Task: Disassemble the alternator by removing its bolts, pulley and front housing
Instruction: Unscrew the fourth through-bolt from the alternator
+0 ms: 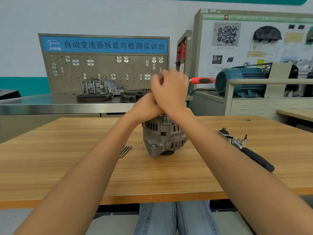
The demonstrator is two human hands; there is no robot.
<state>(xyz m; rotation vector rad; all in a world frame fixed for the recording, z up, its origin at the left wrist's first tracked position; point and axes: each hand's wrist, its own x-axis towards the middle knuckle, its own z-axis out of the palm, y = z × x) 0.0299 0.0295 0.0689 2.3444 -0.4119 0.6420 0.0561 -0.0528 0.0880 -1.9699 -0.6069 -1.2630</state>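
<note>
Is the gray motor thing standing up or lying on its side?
Standing up. The alternator sits on end on the table, and both hands press on its top.

Behind the hands, across a gap, stands a steel bench (50,106) carrying a grey gearbox casing (101,87), a toothed ring gear (94,97) lying flat in front of it, and a dark clutch cover (133,94) just left of the hands. Above that bench rises a pegboard (105,72) with metal hooks and a blue banner (104,44) bearing white Chinese characters. To the right of the hands sits a teal electric motor (240,81) on a pale cabinet (254,106), with a display board (254,44) of diagrams behind it. A red part (181,50) hangs on a grey frame above the hands. Below the wooden surface (67,167), blue jeans (174,217) show.
</note>
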